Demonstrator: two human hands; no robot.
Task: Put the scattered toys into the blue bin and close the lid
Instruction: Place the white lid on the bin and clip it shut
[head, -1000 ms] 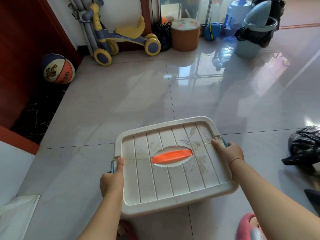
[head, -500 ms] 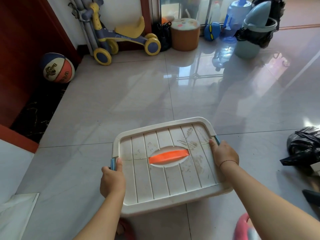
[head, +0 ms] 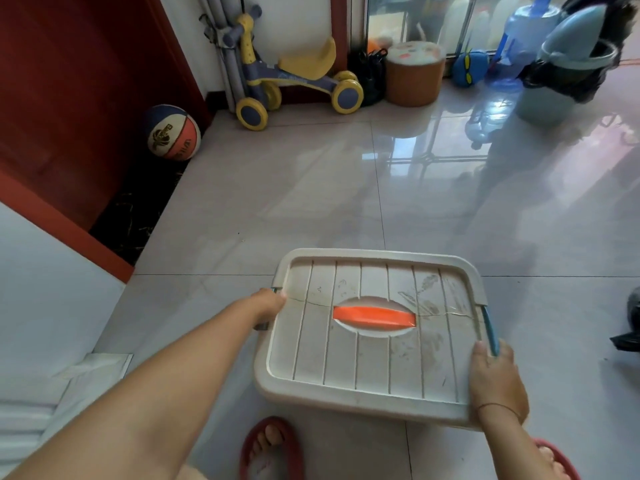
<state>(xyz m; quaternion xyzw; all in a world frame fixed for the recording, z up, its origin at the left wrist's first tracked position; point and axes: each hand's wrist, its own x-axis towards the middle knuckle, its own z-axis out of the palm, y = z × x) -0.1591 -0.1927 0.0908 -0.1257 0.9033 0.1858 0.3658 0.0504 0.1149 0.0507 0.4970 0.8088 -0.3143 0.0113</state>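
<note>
There is one bin, with one orange handle and two blue latches. Two hands show, the left hand and the right hand, and two red sandals. Farther off stand one basketball, one ride-on bike with four wheels, one round stool, one water jug, one trash can, one blue goggle-faced toy and one black bag.
</note>
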